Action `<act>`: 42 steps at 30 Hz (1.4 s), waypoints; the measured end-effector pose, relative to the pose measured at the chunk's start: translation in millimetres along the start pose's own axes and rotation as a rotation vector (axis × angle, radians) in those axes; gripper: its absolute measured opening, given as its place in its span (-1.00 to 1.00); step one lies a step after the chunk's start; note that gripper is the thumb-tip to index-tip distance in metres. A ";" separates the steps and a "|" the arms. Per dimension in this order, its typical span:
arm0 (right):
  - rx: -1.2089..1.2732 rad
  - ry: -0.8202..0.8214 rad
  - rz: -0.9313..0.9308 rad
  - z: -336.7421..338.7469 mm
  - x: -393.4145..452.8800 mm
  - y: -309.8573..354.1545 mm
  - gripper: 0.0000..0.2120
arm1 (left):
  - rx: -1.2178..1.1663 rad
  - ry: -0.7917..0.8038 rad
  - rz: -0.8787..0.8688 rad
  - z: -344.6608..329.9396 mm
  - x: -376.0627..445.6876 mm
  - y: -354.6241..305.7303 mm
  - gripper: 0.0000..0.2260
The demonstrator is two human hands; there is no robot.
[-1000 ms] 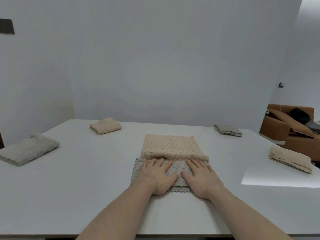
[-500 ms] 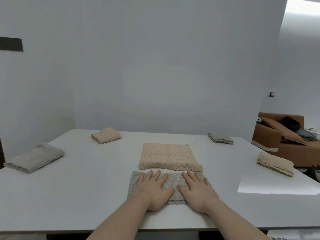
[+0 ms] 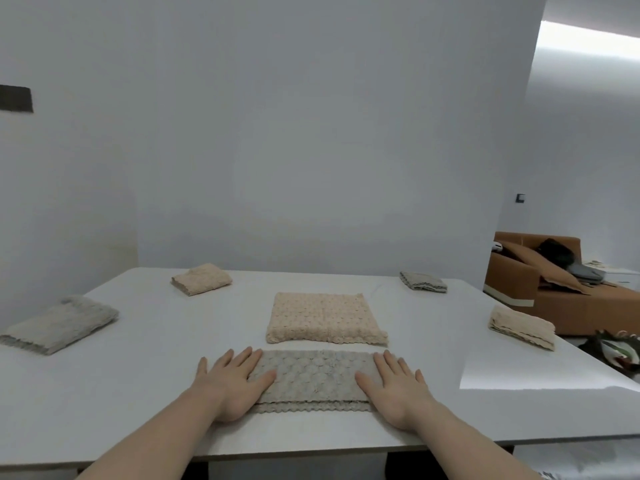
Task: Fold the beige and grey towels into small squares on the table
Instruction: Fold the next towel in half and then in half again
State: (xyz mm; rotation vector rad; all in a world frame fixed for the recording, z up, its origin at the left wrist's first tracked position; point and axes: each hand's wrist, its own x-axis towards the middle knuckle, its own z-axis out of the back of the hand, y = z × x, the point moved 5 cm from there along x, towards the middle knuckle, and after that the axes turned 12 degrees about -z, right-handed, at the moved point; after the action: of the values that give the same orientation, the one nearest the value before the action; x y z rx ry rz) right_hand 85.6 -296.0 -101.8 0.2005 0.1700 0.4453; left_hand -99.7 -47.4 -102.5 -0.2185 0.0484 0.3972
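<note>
Right at the near middle of the white table [image 3: 104,393], at six o'clock, the grey towel [image 3: 313,377] lies folded into a wide strip, its scalloped lower layer peeking out along the near edge. Both hands lie flat on it with fingers straight and spread, grasping nothing: the left hand [image 3: 232,384] presses the strip's nine o'clock end, thumb resting on the fabric, and the right hand [image 3: 398,388] presses its three o'clock end in the same way. Just beyond the strip, toward twelve o'clock and apart from it by a thin line of bare table, the beige towel [image 3: 325,318] lies flat as a larger square. Farther out, four folded towels sit around the table: a small beige one [image 3: 201,279] at about eleven o'clock near the far edge, a small grey one [image 3: 423,281] at about one o'clock near the far edge, a thicker pale grey one [image 3: 60,323] at nine to ten o'clock by the left edge, and a cream one [image 3: 522,326] at about two o'clock by the right edge. Past the table at three o'clock stands a brown sofa [image 3: 568,306] with cushions and dark items piled on it.
</note>
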 end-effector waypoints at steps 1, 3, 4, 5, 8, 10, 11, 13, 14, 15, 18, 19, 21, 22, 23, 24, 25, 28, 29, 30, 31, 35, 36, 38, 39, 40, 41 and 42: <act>0.024 -0.001 -0.018 1.3 5.3 -3.8 -0.21 | -0.013 -0.020 0.000 -0.9 0.7 2.6 -0.33; 0.092 -0.019 -0.046 5.8 17.3 -11.5 -0.23 | -0.030 -0.086 -0.003 -3.4 0.8 3.7 -0.34; 0.122 -0.034 -0.058 8.6 22.6 -15.8 -0.24 | -0.039 -0.117 -0.006 -4.7 0.2 3.1 -0.34; 0.145 -0.051 -0.067 11.3 27.1 -19.0 -0.26 | -0.049 -0.139 -0.011 -6.0 -0.2 2.6 -0.35; 0.152 -0.127 -0.084 11.6 32.6 -20.9 -0.31 | -0.062 -0.165 -0.020 -7.4 -0.7 3.3 -0.35; 0.143 -0.225 -0.101 8.8 29.6 -19.7 -0.33 | -0.064 -0.177 -0.016 -6.2 0.6 4.6 -0.35; 0.164 -0.255 -0.105 6.7 28.0 -19.9 -0.37 | -0.063 -0.180 -0.015 -6.9 0.7 5.2 -0.34; 0.222 -0.255 -0.117 4.8 26.0 -22.1 -0.49 | -0.064 -0.189 -0.013 -8.5 1.0 5.6 -0.34; 0.243 -0.244 -0.122 5.4 24.2 -23.0 -0.53 | -0.066 -0.191 -0.012 -8.9 1.1 5.8 -0.33; 0.256 -0.239 -0.125 6.5 22.7 -23.4 -0.56 | -0.067 -0.192 -0.011 -8.9 1.1 5.8 -0.33; 0.289 -0.254 -0.124 10.9 17.0 -22.4 -0.69 | -0.066 -0.201 -0.011 -8.3 0.2 5.5 -0.33; 0.306 -0.261 -0.129 11.7 15.2 -23.1 -0.73 | -0.066 -0.202 -0.013 -8.1 0.0 5.4 -0.33; 0.366 -0.292 -0.153 14.2 12.9 -26.4 -0.78 | -0.069 -0.204 -0.015 -7.4 -1.0 5.2 -0.33; 0.399 -0.309 -0.172 15.6 12.2 -28.3 -0.80 | -0.073 -0.206 -0.015 -7.2 -1.2 5.0 -0.33; 0.425 -0.316 -0.188 16.8 11.5 -29.6 -0.80 | -0.077 -0.205 -0.015 -7.0 -1.4 4.7 -0.34; 0.441 -0.317 -0.199 17.4 11.1 -30.1 -0.81 | -0.080 -0.205 -0.014 -7.0 -1.9 4.4 -0.34; 0.448 -0.317 -0.204 17.5 11.1 -30.1 -0.82 | -0.081 -0.206 -0.014 -7.0 -2.1 4.2 -0.35; 0.477 -0.312 -0.203 16.7 11.5 -30.5 -0.86 | -0.078 -0.202 -0.013 -6.1 -1.0 4.1 -0.40; 0.494 -0.311 -0.204 16.0 12.5 -31.8 -0.88 | -0.075 -0.200 -0.012 -5.9 -0.8 3.9 -0.42; 0.519 -0.312 -0.203 15.7 12.9 -33.4 -0.88 | -0.074 -0.199 -0.011 -5.8 -0.5 3.7 -0.43; 0.549 -0.319 -0.200 15.4 13.3 -35.1 -0.88 | -0.073 -0.198 -0.012 -5.9 -0.4 3.8 -0.44; 0.705 -0.365 -0.170 16.7 11.2 -39.2 -0.84 | -0.077 -0.197 -0.014 -6.8 -0.7 4.8 -0.40; 0.725 -0.364 -0.162 17.1 10.3 -38.8 -0.85 | -0.082 -0.204 -0.015 -6.3 -0.9 4.8 -0.39; 0.738 -0.355 -0.156 17.1 8.9 -37.8 -0.88 | -0.101 -0.220 -0.018 -5.4 -1.6 4.4 -0.37; 0.732 -0.350 -0.157 17.2 8.3 -37.6 -0.88 | -0.108 -0.225 -0.021 -5.2 -2.6 4.1 -0.37; 0.719 -0.344 -0.156 17.2 7.8 -37.9 -0.87 | -0.113 -0.230 -0.025 -5.0 -3.7 3.8 -0.37; 0.700 -0.333 -0.152 18.0 7.6 -37.8 -0.85 | -0.118 -0.235 -0.029 -4.6 -4.9 3.9 -0.37; 0.682 -0.317 -0.147 20.0 6.6 -36.8 -0.82 | -0.127 -0.241 -0.033 -4.1 -6.2 4.2 -0.38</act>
State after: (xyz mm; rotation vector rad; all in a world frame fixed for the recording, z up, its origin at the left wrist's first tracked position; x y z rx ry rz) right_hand 110.7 -328.7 -91.7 0.9160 0.0179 0.1905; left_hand -107.1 -46.9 -106.8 -0.2949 -0.2172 0.3921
